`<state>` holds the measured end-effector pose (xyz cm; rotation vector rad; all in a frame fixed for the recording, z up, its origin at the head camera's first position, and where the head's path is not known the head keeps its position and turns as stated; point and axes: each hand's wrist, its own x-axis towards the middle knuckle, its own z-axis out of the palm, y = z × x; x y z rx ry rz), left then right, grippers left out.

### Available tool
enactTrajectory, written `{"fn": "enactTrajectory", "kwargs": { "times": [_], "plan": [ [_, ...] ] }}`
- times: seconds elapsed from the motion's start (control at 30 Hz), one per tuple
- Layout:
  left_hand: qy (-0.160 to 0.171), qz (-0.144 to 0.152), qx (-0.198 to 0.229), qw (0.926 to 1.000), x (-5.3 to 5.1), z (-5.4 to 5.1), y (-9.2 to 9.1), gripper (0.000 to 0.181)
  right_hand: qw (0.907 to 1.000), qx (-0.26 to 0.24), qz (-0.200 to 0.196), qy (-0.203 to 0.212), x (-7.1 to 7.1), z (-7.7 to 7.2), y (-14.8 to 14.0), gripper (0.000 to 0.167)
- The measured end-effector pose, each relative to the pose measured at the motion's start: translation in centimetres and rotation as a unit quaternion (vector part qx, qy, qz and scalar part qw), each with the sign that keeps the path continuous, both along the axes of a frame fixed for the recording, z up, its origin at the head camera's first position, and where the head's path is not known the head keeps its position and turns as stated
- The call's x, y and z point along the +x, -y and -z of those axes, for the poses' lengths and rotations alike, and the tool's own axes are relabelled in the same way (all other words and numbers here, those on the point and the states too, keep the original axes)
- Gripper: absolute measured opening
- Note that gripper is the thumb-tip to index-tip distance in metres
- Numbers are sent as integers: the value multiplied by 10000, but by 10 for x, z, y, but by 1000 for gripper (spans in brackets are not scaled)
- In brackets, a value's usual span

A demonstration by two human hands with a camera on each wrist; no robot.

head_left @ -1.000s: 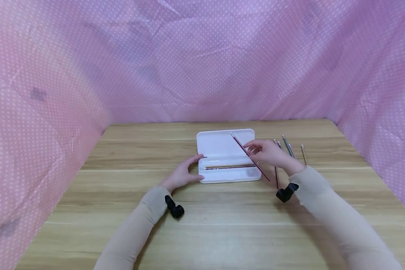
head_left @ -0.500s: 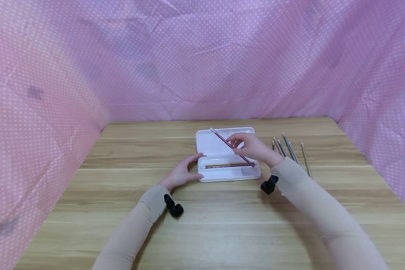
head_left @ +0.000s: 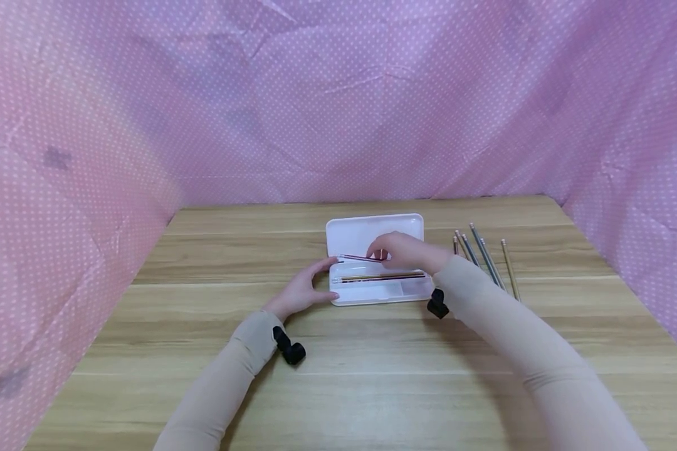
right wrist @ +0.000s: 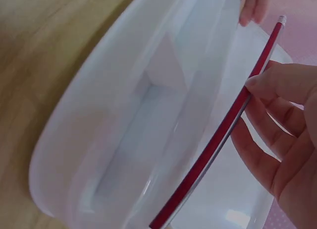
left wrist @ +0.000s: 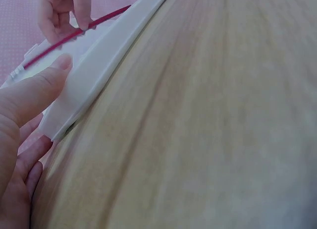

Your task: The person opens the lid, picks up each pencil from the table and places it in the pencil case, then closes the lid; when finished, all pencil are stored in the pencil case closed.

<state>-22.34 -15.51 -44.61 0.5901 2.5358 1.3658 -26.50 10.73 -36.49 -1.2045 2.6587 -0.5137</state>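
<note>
Packing of the white case [head_left: 380, 301] near the tabletop's [head_left: 344, 376] far edge appears partly done: stowed pencils [head_left: 380, 277] lie inside, the right hand [head_left: 405, 252] pinches a red pencil [right wrist: 214, 140] above it, the left hand [head_left: 300, 291], thumb and fingers spread, grips its left end, and loose pencils [head_left: 489, 262] toward the far right corner seem left to pack

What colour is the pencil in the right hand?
The pencil in the right hand is red with a pale stripe, clearest in the right wrist view.

wood-grain tabletop [head_left: 372, 382], open white pencil case [head_left: 350, 234] lying on it, loose pencils [head_left: 488, 257] beside the case
</note>
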Motion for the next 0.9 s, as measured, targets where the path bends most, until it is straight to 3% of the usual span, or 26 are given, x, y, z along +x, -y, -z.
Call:
{"fn": "enactTrajectory", "kwargs": {
  "times": [0.17,0.5,0.9],
  "plan": [
    [42,-36,-37,10000,1,0,0,79,9986,536,1,2,0,4,7,32],
    [107,-53,-69,9999,2,-1,0,77,9942,1077,-43,-29,2,10,23,33],
    [37,-76,-140,9999,1,-2,-1,77,9955,943,-39,71,4,10,21,35]
  ]
}}
